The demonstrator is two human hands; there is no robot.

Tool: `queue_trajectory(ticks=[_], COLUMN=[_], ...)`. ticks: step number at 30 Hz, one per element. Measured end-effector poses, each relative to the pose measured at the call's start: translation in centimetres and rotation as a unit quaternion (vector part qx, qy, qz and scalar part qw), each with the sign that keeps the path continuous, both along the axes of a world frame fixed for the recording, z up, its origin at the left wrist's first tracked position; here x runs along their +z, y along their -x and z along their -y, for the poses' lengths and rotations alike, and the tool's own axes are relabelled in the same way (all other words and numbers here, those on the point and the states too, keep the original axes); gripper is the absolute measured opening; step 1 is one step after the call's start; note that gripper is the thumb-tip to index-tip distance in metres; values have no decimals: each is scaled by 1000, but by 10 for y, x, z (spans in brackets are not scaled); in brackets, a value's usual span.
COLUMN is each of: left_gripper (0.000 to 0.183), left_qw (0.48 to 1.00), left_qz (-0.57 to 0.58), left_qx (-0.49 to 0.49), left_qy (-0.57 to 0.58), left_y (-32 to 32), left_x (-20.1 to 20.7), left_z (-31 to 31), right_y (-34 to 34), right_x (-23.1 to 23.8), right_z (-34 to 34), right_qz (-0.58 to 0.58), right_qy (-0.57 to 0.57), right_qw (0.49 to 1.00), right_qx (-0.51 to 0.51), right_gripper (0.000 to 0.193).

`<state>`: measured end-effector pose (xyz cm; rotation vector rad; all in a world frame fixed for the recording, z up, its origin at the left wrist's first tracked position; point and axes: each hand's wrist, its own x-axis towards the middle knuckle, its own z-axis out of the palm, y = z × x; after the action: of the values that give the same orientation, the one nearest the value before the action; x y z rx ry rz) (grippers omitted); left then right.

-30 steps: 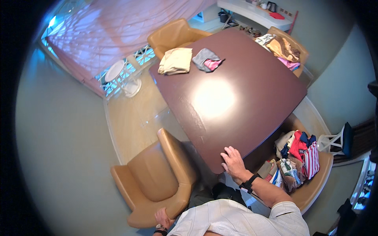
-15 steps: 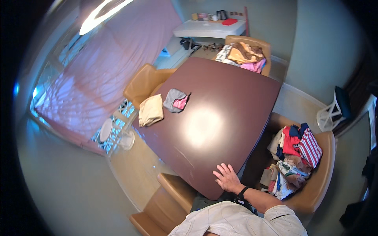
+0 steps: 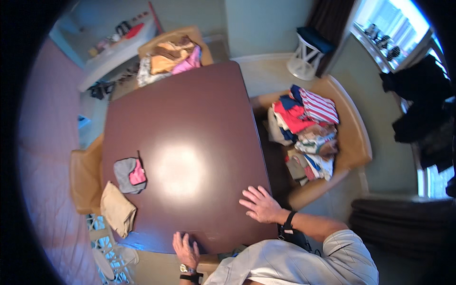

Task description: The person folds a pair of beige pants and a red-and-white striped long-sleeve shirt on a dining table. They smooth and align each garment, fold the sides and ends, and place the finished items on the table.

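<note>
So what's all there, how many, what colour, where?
Table: one, dark brown, centre
Folded cloth: one, beige, table's near left corner
Folded garment: one, grey and pink, table's left
Armchairs: four, tan, around table
Clothes piles: two, multicoloured, right and far armchairs
Desk: one, white, far left
Small items: several, blurred, on desk
Stool: one, teal and white, far right
Side table: one, white, lower left
Light curtain: one, pink, left
Window: one, bright, upper right
Hanging cloth: count unclear, black, right
Left hand: one, black wristband, table's near edge
Right hand: one, black wristband, table's near right corner
</note>
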<state>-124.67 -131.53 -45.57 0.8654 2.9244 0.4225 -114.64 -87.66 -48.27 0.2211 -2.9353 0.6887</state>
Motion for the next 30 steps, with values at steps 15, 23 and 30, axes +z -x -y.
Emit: queue_trajectory(ticks=[15, 23, 30], left_gripper=[64, 64, 63], left_qw=[995, 995, 995], left_qz=[-4, -12, -23], left_qx=[-97, -96, -96], left_qy=[-8, -11, -13], left_y=[79, 77, 73], left_x=[-57, -61, -63], left_z=[49, 52, 54], right_y=[-3, -9, -15], right_x=[1, -1, -11], right_z=[26, 32, 34], right_qz=[43, 11, -31], right_qy=[-40, -28, -31], right_qw=[993, 992, 989], right_qx=[-105, -120, -142], right_gripper=[69, 69, 62])
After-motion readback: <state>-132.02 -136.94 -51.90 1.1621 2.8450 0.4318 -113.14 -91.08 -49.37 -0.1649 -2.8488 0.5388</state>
